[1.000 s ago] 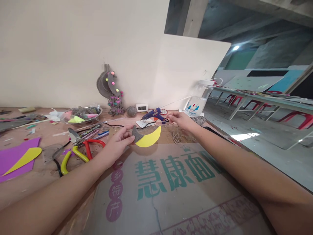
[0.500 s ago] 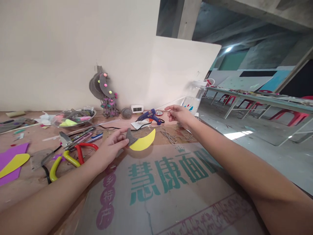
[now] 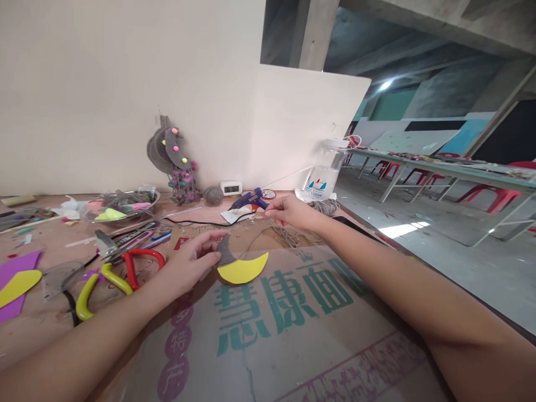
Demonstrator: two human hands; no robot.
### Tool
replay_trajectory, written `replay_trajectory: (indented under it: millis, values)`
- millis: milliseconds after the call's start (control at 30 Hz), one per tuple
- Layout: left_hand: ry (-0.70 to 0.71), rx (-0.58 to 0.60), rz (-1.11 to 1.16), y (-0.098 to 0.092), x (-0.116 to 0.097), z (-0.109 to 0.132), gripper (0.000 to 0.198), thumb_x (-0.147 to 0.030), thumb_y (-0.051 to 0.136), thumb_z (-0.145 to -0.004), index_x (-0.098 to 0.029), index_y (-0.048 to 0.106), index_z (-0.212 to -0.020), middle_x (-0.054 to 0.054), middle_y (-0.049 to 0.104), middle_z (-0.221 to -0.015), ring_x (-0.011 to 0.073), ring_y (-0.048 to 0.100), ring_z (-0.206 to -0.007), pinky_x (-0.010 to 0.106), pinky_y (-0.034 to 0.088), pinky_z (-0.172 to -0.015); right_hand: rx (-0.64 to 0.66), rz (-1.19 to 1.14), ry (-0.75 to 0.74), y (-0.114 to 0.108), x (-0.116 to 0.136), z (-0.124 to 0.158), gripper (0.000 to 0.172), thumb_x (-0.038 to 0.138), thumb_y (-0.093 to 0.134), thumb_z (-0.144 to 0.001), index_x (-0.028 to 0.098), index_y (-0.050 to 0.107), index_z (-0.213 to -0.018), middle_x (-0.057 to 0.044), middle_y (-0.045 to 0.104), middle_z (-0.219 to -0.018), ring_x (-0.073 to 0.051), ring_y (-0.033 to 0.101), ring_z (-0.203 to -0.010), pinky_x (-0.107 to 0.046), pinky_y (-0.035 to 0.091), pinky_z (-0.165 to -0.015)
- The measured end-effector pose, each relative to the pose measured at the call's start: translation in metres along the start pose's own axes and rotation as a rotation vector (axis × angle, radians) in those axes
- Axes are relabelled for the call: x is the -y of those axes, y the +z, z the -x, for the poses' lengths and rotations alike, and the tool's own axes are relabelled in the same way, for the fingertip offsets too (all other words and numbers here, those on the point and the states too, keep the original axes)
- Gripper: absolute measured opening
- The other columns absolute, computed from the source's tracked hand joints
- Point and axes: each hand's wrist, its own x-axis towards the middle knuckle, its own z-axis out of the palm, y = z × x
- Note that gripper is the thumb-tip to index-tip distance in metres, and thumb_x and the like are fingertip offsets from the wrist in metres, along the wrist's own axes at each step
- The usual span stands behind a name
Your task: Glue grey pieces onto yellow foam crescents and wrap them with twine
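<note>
A yellow crescent [image 3: 243, 269] has grey yarn wrapped over its upper left end. My left hand [image 3: 190, 262] grips the crescent by that wrapped end, thumb and fingers closed on it, above the printed sheet [image 3: 268, 340]. Just right of the glue gun [image 3: 250, 198], my right hand [image 3: 288, 213] pinches the grey yarn, which runs loosely down toward the crescent. A loose tangle of yarn [image 3: 288, 237] lies below my right hand.
Pliers [image 3: 113, 279] with red and yellow handles lie at the left, near purple foam [image 3: 20, 268]. A bowl of scraps [image 3: 125, 205], a yarn ball [image 3: 213, 195], a small clock [image 3: 231, 188] and a plastic jar [image 3: 324, 170] stand at the back.
My right hand has moved left and down, toward the crescent. The crescent and my left hand sit slightly lower, and the view has shifted a little.
</note>
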Motion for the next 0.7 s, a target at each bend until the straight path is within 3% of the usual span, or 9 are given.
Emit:
replay_trajectory:
  millis: [100, 233, 400, 533, 700]
  values:
    - [-0.006, 0.006, -0.001, 0.0, 0.001, -0.001, 0.042, -0.023, 0.055, -0.071, -0.019, 0.056, -0.112, -0.004, 0.047, -0.066, 0.011, 0.044, -0.062, 0.02, 0.033, -0.055, 0.04, 0.101, -0.02, 0.005, -0.001, 0.001, 0.024, 0.035, 0.055, -0.077, 0.017, 0.066, -0.088, 0.003, 0.056, -0.056, -0.009, 0.047, -0.047, -0.02, 0.034, -0.046]
    - [-0.013, 0.005, 0.027, 0.001, 0.0, -0.001, 0.043, -0.022, 0.055, -0.071, -0.018, 0.055, -0.113, -0.004, 0.047, -0.064, 0.0109, 0.044, -0.06, 0.02, 0.032, -0.054, 0.072, 0.199, -0.105, 0.014, -0.004, 0.003, 0.024, 0.019, 0.059, -0.072, 0.02, 0.067, -0.094, 0.0, 0.064, -0.081, -0.008, 0.05, -0.055, -0.021, 0.036, -0.053]
    - [-0.036, 0.021, 0.042, 0.002, -0.005, 0.0, 0.043, -0.023, 0.056, -0.068, -0.017, 0.055, -0.111, -0.004, 0.05, -0.062, 0.0114, 0.045, -0.057, 0.021, 0.031, -0.053, -0.004, 0.209, -0.143, 0.027, -0.011, 0.001, 0.006, 0.016, 0.059, -0.07, 0.016, 0.065, -0.072, -0.001, 0.061, -0.072, -0.012, 0.051, -0.063, -0.022, 0.037, -0.057]
    - [-0.05, 0.025, 0.054, 0.002, -0.007, 0.001, 0.044, -0.023, 0.055, -0.069, -0.016, 0.053, -0.112, -0.004, 0.052, -0.063, 0.0115, 0.045, -0.058, 0.022, 0.031, -0.053, -0.001, 0.15, -0.103, 0.027, -0.011, 0.0, 0.008, 0.019, 0.05, -0.078, 0.016, 0.058, -0.08, 0.0, 0.062, -0.069, -0.008, 0.05, -0.05, -0.02, 0.036, -0.048]
    - [-0.038, 0.034, 0.066, 0.002, -0.003, -0.001, 0.044, -0.022, 0.054, -0.07, -0.016, 0.052, -0.114, -0.003, 0.053, -0.067, 0.0122, 0.047, -0.062, 0.022, 0.033, -0.056, 0.196, -0.042, 0.016, 0.009, -0.011, 0.001, 0.015, 0.031, 0.047, -0.085, 0.017, 0.053, -0.087, -0.003, 0.067, -0.069, -0.008, 0.049, -0.042, -0.019, 0.037, -0.041]
